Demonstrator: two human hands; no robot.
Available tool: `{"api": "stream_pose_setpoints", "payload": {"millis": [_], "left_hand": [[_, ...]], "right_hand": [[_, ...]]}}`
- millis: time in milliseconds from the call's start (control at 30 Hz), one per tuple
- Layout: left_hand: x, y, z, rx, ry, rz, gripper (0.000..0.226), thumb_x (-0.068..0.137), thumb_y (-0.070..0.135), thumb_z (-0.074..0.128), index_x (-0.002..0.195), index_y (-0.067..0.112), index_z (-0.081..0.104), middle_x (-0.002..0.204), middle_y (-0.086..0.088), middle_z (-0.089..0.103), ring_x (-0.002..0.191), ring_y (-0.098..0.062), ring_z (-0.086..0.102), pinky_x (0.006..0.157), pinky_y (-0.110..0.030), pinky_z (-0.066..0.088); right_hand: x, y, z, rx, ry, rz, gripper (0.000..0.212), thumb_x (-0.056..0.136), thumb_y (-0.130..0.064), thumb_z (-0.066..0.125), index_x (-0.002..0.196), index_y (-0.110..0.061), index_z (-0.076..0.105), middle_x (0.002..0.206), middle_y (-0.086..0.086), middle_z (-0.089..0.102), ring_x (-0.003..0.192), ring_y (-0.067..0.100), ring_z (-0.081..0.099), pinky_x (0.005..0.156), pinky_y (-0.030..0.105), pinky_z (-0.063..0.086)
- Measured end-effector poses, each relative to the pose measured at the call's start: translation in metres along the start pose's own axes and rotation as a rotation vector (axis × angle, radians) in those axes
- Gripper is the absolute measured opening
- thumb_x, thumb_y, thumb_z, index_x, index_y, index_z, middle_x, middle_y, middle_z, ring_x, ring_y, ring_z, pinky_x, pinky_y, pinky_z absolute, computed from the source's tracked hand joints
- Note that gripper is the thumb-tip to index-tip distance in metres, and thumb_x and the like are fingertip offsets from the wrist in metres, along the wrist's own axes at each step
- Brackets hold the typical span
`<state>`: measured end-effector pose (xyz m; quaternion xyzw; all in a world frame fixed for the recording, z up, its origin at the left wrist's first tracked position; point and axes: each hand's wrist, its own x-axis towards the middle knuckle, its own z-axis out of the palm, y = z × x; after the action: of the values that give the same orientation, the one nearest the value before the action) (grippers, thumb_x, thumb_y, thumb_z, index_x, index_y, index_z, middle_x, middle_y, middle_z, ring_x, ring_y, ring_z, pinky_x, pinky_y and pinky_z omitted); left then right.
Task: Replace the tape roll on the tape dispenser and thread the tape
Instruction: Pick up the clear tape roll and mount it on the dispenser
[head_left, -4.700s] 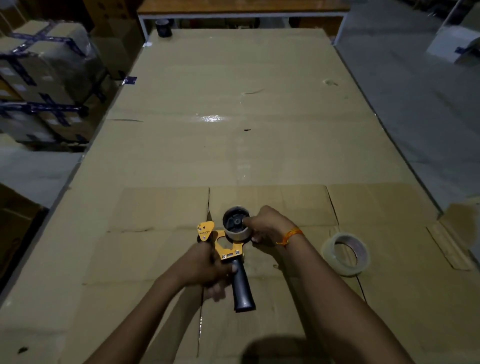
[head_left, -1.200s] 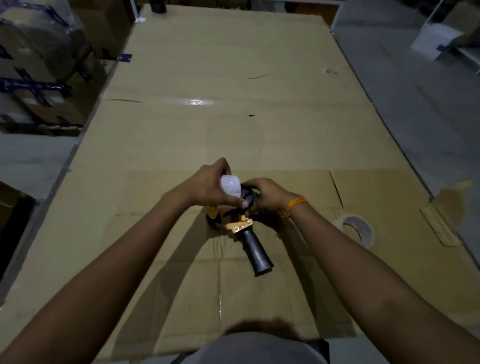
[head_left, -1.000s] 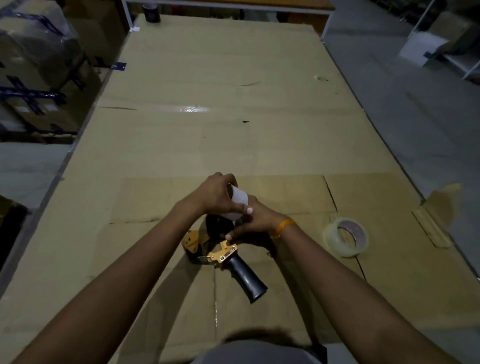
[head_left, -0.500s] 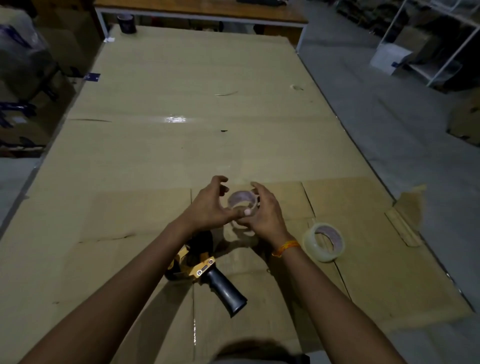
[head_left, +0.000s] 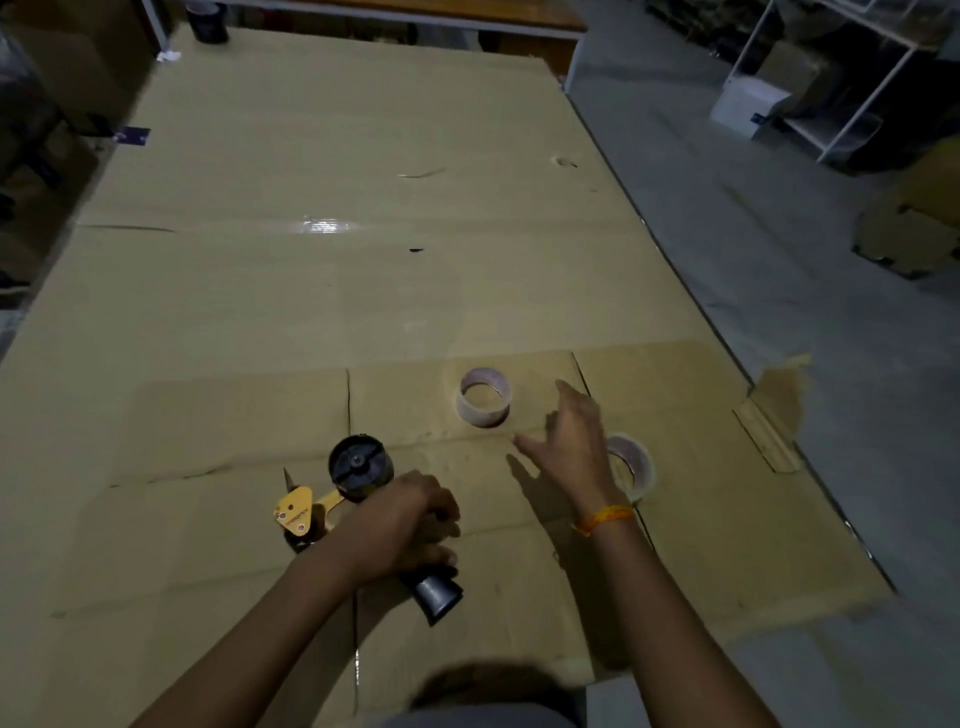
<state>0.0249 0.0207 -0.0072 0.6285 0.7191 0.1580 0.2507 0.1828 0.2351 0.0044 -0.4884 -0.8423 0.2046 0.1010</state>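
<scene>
tape dispenser (head_left: 332, 499) lies near-centre, its hub now bare; half a second ago both hands held the spent core (head_left: 484, 397), now set down beyond. left hand (head_left: 400, 525) grips the handle; right hand (head_left: 571, 441), open and empty, hovers by the fresh roll (head_left: 636, 467).

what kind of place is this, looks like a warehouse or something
Probably a packing or storage area in a warehouse. The work surface is a long table covered in flattened cardboard, a white metal shelf rack holds boxes at the far right, and the left hand grips a tape dispenser.
</scene>
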Motion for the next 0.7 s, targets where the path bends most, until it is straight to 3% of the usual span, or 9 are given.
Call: {"api": "stream_pose_setpoints", "payload": {"millis": [67,133,233,333,400,500,600,700], "left_hand": [[-0.01,-0.006,0.006,0.063,0.087,0.016,0.051,0.077,0.058,0.084,0.118,0.029,0.074,0.117,0.008,0.069,0.108,-0.014,0.057,0.085,-0.033,0.051],[-0.021,-0.012,0.012,0.064,0.204,-0.017,0.056,0.068,0.059,0.089,0.113,0.029,0.074,0.114,0.009,0.069,0.106,-0.016,0.059,0.081,-0.03,0.044],[-0.037,-0.014,0.026,-0.012,0.402,-0.144,0.068,0.061,0.055,0.095,0.116,0.024,0.072,0.114,0.004,0.068,0.109,-0.023,0.058,0.083,-0.032,0.042],[-0.05,-0.011,0.04,0.005,0.584,-0.295,0.077,0.056,0.053,0.099,0.117,0.017,0.069,0.119,-0.004,0.066,0.113,-0.031,0.057,0.088,-0.037,0.04],[-0.058,-0.007,0.048,0.012,0.664,-0.415,0.089,0.056,0.069,0.089,0.122,0.014,0.067,0.125,-0.008,0.063,0.117,-0.036,0.055,0.095,-0.042,0.038],[-0.067,0.002,0.058,-0.057,0.763,-0.636,0.124,0.046,0.085,0.078,0.137,0.005,0.056,0.143,-0.019,0.05,0.131,-0.043,0.045,0.107,-0.051,0.032],[-0.07,0.017,0.056,-0.199,0.812,-0.807,0.151,0.032,0.073,0.097,0.151,0.0,0.037,0.16,-0.023,0.032,0.143,-0.045,0.032,0.114,-0.059,0.03],[-0.075,0.023,0.054,-0.3,0.858,-0.884,0.161,0.03,0.063,0.103,0.156,-0.003,0.026,0.166,-0.025,0.021,0.151,-0.044,0.023,0.121,-0.059,0.024]], "right_hand": [[-0.004,0.029,-0.016,-0.201,0.047,0.112,0.11,0.071,-0.057,0.089,0.155,-0.006,0.04,0.153,0.018,0.051,0.144,0.039,0.041,0.119,0.05,0.033],[-0.008,0.051,-0.032,-0.248,-0.034,0.272,0.118,0.066,-0.058,0.093,0.156,-0.007,0.037,0.155,0.018,0.047,0.144,0.044,0.038,0.118,0.056,0.032],[-0.014,0.071,-0.042,-0.112,-0.168,0.409,0.113,0.054,-0.052,0.098,0.144,-0.009,0.046,0.142,0.018,0.053,0.135,0.043,0.05,0.106,0.052,0.05],[-0.02,0.078,-0.042,-0.113,-0.178,0.349,0.108,0.033,-0.064,0.085,0.127,-0.017,0.063,0.124,0.012,0.062,0.115,0.034,0.065,0.084,0.038,0.06],[-0.025,0.067,-0.046,-0.08,-0.163,0.34,0.093,0.043,-0.048,0.098,0.122,-0.013,0.065,0.12,0.013,0.065,0.11,0.033,0.067,0.08,0.035,0.059],[-0.031,0.037,-0.051,0.002,-0.157,0.249,0.088,0.047,-0.041,0.101,0.122,-0.011,0.066,0.118,0.009,0.069,0.106,0.028,0.069,0.081,0.037,0.063],[-0.035,-0.001,-0.047,0.09,-0.148,0.035,0.086,0.048,-0.038,0.102,0.123,-0.015,0.067,0.117,0.002,0.07,0.104,0.022,0.066,0.083,0.039,0.063],[-0.035,-0.041,-0.038,0.182,-0.177,-0.198,0.087,0.051,-0.03,0.1,0.131,-0.02,0.067,0.121,-0.007,0.064,0.109,0.015,0.061,0.089,0.024,0.054]]}}
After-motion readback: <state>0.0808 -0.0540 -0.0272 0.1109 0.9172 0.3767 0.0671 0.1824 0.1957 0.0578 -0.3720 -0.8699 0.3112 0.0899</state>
